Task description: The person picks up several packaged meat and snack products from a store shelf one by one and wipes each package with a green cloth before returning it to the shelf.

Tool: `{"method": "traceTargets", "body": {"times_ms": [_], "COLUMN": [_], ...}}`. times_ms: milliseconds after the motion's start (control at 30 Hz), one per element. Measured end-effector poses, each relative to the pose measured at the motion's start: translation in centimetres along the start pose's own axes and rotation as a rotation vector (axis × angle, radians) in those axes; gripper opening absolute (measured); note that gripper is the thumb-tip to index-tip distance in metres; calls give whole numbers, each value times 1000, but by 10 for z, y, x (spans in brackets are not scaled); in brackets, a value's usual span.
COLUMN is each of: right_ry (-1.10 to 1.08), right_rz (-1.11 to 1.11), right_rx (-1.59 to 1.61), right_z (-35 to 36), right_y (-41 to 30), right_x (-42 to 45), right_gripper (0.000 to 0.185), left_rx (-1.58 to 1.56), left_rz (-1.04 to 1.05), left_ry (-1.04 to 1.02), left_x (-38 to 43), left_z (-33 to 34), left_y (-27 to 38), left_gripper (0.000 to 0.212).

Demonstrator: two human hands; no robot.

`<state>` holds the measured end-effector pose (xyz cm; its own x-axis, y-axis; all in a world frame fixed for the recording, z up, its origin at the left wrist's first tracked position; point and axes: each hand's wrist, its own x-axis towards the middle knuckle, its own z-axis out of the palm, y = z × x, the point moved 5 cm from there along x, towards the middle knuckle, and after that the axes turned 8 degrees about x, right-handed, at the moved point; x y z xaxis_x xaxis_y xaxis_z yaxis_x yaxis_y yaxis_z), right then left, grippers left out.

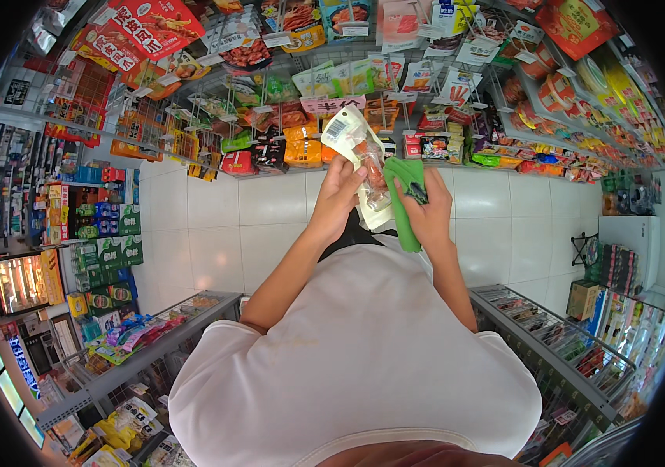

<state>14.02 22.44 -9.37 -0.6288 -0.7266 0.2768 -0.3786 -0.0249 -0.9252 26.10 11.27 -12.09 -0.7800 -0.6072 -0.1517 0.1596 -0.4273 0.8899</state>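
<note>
A plastic snack packet (374, 169) with a clear window and a pale, barcoded end is held upright in front of my chest. My left hand (341, 190) grips its left edge, thumb on the front. In my right hand (428, 204) is a folded green cloth (402, 198) with a dark patch, hanging down beside the packet's right edge. The cloth lies against or very near the packet; contact cannot be told for sure. Reddish-brown food shows through the window.
A wire display rack (390, 105) of hanging snack packets stands ahead, over a tiled floor (274, 198). Shelves of tubs and packets (554, 90) curve along the right. Stacked drink cartons (110, 251) stand left. Low grey shelf units (139, 344) flank me on both sides.
</note>
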Motion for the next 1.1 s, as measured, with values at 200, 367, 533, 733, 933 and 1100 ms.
{"method": "traceTargets", "body": {"times_ms": [200, 367, 533, 733, 933, 1100], "right_ry": [-43, -59, -48, -87, -137, -101], "right_rz": [-34, -60, -79, -113, -223, -248], "right_rx": [-52, -122, -161, -131, -143, -94], "right_z": [5, 5, 3, 5, 22, 28], "right_y": [8, 12, 13, 2, -5, -15], "right_x": [-7, -4, -3, -2, 0, 1], "right_gripper": [29, 30, 29, 34, 35, 32], "left_rx": [95, -28, -144, -263, -95, -44], "left_rz": [16, 55, 56, 141, 105, 136], "left_ry": [84, 144, 126, 124, 162, 92], "left_x": [-3, 0, 4, 2, -6, -7], "left_z": [-13, -19, -24, -25, -31, -31], "left_y": [-1, 3, 0, 3, -3, -11], "left_gripper": [47, 51, 50, 49, 45, 46]}}
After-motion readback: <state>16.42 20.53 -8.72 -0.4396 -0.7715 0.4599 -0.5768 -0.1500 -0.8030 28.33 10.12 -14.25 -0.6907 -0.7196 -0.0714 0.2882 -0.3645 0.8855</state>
